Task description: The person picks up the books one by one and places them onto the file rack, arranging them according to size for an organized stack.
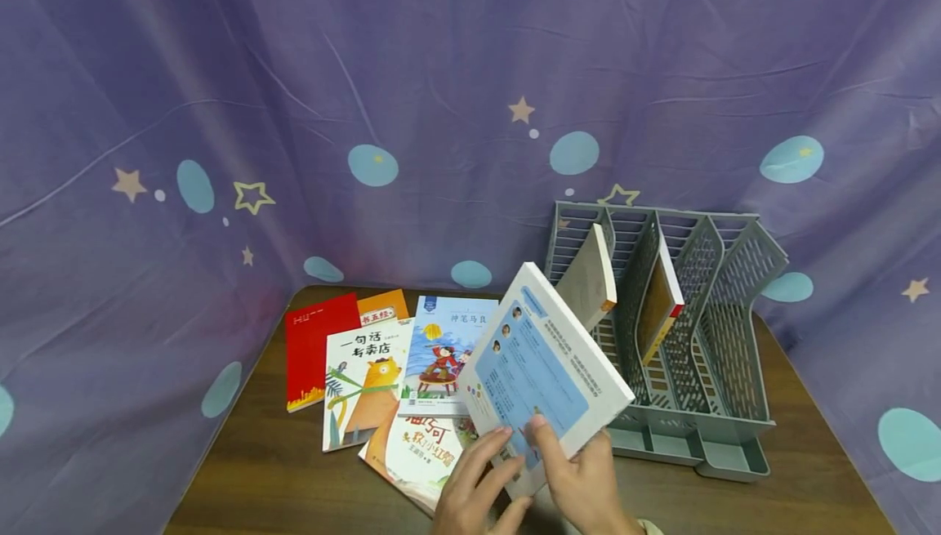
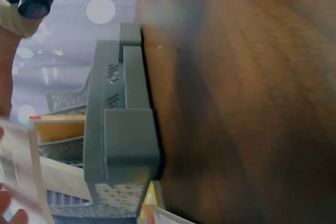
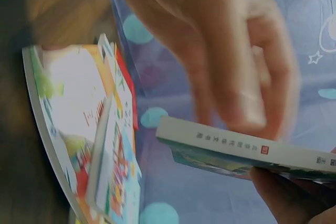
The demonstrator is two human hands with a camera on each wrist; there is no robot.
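A white book (image 1: 537, 355) with a light-blue panel on its cover is held tilted above the table, before the rack. My right hand (image 1: 588, 482) grips its lower right part, thumb on the cover and fingers underneath. At the book's lower left, my left hand (image 1: 470, 490) has its fingers over the cover's edge. In the right wrist view the left hand (image 3: 226, 61) is blurred, its fingers extended down to the book (image 3: 226, 142), whose printed spine faces the camera. Only a slice of the book (image 2: 23, 171) appears in the left wrist view.
A grey-green desktop file rack (image 1: 735, 372) stands at the right, holding a pale book (image 1: 591, 278) and a yellow-edged book (image 1: 662, 298) in separate slots. Overlapping books, including a red one (image 1: 316, 347) and a blue one (image 1: 448, 347), lie left on the wooden table (image 1: 250, 470).
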